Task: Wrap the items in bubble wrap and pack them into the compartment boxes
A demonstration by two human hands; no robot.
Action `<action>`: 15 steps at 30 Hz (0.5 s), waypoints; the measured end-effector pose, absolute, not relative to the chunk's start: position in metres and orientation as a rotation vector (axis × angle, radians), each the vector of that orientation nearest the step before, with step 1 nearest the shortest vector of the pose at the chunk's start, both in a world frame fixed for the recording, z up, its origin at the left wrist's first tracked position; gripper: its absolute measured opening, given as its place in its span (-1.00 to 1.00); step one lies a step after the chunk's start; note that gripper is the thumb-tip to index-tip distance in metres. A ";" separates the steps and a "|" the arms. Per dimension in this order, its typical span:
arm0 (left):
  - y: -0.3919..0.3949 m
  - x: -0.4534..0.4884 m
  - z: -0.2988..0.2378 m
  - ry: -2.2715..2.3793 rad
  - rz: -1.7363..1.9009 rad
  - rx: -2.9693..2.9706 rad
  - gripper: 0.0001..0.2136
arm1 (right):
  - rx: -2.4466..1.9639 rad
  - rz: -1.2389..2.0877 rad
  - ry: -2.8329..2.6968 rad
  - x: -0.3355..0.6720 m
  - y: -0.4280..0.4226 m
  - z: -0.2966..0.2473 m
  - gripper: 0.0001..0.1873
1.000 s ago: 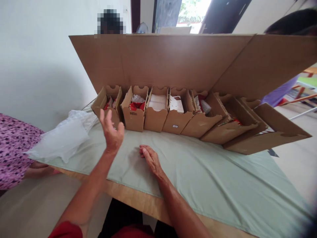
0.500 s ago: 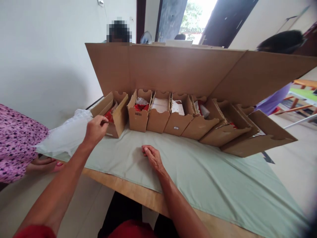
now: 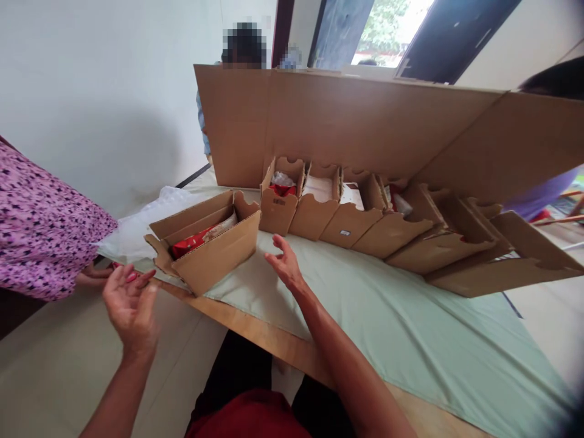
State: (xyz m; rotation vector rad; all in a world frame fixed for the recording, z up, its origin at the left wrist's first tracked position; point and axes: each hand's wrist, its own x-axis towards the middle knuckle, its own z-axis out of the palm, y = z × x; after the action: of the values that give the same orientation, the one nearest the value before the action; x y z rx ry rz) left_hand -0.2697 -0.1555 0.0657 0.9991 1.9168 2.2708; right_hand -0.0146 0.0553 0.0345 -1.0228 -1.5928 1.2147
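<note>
A small open cardboard box [image 3: 219, 252] with a red packet [image 3: 194, 242] inside sits at the near left edge of the table, apart from the row. My left hand [image 3: 130, 304] hovers just off the table edge beside it, fingers spread, holding nothing. My right hand [image 3: 285, 264] is raised a little above the green cloth [image 3: 387, 328], fingers apart, just right of that box. Behind stands a row of several similar cardboard boxes [image 3: 347, 219] with packets and white papers in them.
A tall cardboard sheet [image 3: 365, 121] stands behind the row. A clear plastic bag [image 3: 137, 228] lies at the table's left end. A person in a purple patterned garment [image 3: 45, 231] stands at the left, hand by the table edge. Another person stands behind the cardboard.
The leftmost box has been pulled out of the row toward the near left edge. My left hand let go of it and drew back. My right hand lifted off the cloth.
</note>
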 end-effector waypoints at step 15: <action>-0.144 -0.206 0.042 1.645 1.669 1.254 -0.52 | -0.875 1.067 -1.470 0.013 -0.046 0.057 -0.33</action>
State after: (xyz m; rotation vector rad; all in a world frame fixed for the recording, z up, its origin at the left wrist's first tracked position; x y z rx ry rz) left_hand -0.2065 -0.1444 0.0415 1.2541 1.6450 1.6690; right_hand 0.0126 -0.0456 0.0566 -0.8748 -1.4702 1.0672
